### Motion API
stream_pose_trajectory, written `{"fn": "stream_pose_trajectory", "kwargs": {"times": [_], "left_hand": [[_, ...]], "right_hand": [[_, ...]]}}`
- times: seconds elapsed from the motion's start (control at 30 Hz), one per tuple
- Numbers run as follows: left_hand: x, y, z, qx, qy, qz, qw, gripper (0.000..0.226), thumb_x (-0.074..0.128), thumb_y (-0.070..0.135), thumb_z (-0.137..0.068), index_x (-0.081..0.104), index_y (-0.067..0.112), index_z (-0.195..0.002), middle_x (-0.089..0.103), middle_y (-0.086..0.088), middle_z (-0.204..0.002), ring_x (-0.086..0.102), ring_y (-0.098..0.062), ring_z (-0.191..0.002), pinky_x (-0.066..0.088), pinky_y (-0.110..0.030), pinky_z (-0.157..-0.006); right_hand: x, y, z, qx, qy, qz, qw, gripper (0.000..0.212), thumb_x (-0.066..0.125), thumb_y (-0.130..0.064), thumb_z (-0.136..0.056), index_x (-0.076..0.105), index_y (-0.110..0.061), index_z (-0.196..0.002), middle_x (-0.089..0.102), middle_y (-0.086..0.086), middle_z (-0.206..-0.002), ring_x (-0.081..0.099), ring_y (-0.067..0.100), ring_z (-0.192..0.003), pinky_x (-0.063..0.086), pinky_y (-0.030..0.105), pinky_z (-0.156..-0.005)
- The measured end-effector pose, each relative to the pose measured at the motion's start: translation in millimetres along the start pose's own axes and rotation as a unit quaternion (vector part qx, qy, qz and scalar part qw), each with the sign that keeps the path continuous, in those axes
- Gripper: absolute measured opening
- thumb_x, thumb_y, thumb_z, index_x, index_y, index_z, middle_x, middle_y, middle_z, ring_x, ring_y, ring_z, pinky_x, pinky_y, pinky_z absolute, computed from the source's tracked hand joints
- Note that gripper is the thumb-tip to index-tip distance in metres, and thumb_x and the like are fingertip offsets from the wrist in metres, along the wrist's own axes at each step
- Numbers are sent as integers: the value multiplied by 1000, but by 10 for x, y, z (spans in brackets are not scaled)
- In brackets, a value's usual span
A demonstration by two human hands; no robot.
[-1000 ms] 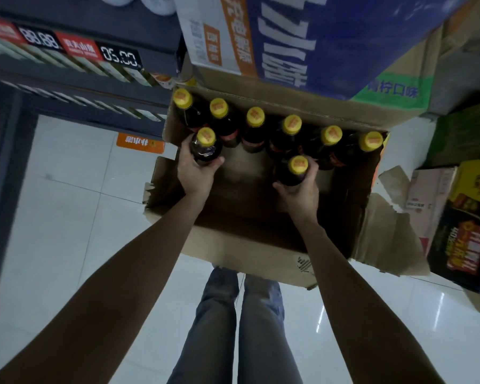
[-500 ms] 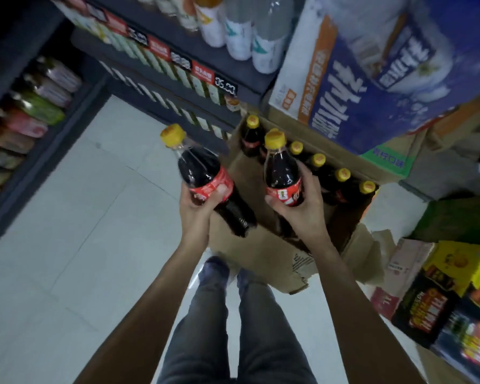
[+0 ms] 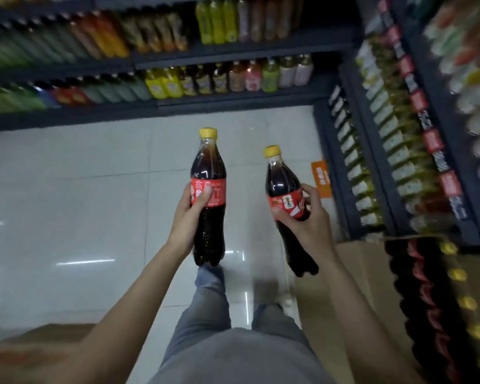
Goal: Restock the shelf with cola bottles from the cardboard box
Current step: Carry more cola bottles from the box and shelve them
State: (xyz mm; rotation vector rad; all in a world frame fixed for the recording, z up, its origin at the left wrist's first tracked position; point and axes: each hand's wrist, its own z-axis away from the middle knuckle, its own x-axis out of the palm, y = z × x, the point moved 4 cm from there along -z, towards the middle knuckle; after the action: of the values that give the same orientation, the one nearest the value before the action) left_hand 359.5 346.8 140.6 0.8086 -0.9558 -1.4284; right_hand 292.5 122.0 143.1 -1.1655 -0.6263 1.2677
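Head view is showing us open tiled floor point(image 3: 67, 203) ahead, edged by drink shelves point(image 3: 233, 98) in front and at right. Our left hand point(image 3: 189, 217) is gripping one cola bottle point(image 3: 208, 195) upright, yellow cap away from us; our right hand point(image 3: 308, 220) is gripping another cola bottle point(image 3: 284, 189), cap tilted slightly left. Red label writing is probably too blurred to read. More bottles are sitting in the cardboard box point(image 3: 366, 273) at lower right.

Person seen from above: both forearms bare, no sleeves in view, left hand point(image 3: 190, 214) and right hand point(image 3: 306, 221) ungloved; grey top point(image 3: 241, 358) at bottom edge, grey-blue trousers point(image 3: 205, 303) below
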Motion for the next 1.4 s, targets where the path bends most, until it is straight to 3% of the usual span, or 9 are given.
{"fn": "stream_pose_trajectory", "kwargs": {"times": [0.17, 0.5, 0.67, 0.8, 0.93, 1.07, 1.23, 1.33, 1.4], "left_hand": [[-1295, 419, -401, -12, 79, 77, 994, 44, 63, 48, -75, 59, 26, -113, 66, -1, -100, 63, -16, -92, 50, -30, -83], [-3531, 1691, -1578, 43, 141, 172, 974, 71, 75, 45, -64, 49, 14, -122, 64, -2, -95, 65, -12, -79, 51, -26, -68], [-4401, 2344, -2465, 108, 161, 200, 960, 66, 77, 32, -70, 47, 12, -125, 61, -8, -109, 62, -18, -92, 49, -30, -77], [-5065, 2887, -3253, 177, 216, 153, 948, 65, 71, 34, -77, 43, 16, -133, 60, -5, -123, 60, -17, -109, 48, -27, -88], [-5649, 3684, -3884, 262, 278, 74, 921, 62, 74, 15, -76, 37, 22, -125, 59, 4, -115, 61, -5, -100, 50, -13, -78], [-6192, 4516, -4534, 334, 253, 4, 908, 68, 79, 19, -69, 35, 32, -118, 56, 3, -123, 60, -3, -108, 50, -17, -86], [-6691, 5327, -5518, 402, 217, -55, 888, 68, 79, 19, -73, 33, 27, -122, 50, 10, -124, 54, 2, -112, 45, -13, -90], [-6891, 5629, -6099, 429, 206, -103, 873, 71, 81, 33, -72, 33, 32, -125, 50, 8, -124, 50, -5, -119, 45, -28, -98], [-6974, 5792, -6427, 441, 189, -131, 868, 71, 80, 47, -68, 34, 44, -122, 51, 6, -127, 49, -14, -122, 45, -40, -100]], "right_hand": [[1494, -727, -645, 12, -83, 22, 996, 43, 69, -31, -84, 42, -33, -117, 61, -15, -94, 59, -4, -78, 43, 5, -57], [3945, -2331, -1816, 22, -190, -87, 978, 44, 62, -28, -89, 41, -33, -127, 62, 4, -108, 64, 23, -92, 52, 34, -73], [4889, -3135, -2646, -25, -216, -79, 973, 39, 56, -18, -91, 43, -25, -127, 62, 5, -106, 62, 18, -86, 48, 29, -67], [5671, -3842, -3359, -88, -227, -59, 968, 36, 64, -22, -86, 53, -23, -120, 65, 2, -106, 63, 20, -94, 52, 39, -83], [6362, -4679, -3904, -187, -216, -51, 957, 34, 71, -24, -81, 54, -28, -109, 64, -4, -104, 63, 15, -94, 51, 34, -83], [7004, -5398, -4379, -267, -184, -46, 945, 55, 78, -26, -74, 49, -22, -120, 59, -1, -119, 58, 12, -108, 48, 33, -95], [7623, -6026, -4898, -357, -83, -44, 929, 65, 85, -23, -67, 42, -25, -117, 55, -15, -113, 56, -5, -102, 46, 19, -86], [7840, -6293, -5140, -389, -3, -27, 921, 69, 85, -25, -67, 40, -28, -118, 51, -17, -115, 51, -12, -104, 40, 8, -85], [7951, -6421, -5276, -392, 44, -14, 919, 72, 85, -27, -67, 38, -31, -122, 51, -12, -119, 50, -3, -111, 40, 13, -92]]}}
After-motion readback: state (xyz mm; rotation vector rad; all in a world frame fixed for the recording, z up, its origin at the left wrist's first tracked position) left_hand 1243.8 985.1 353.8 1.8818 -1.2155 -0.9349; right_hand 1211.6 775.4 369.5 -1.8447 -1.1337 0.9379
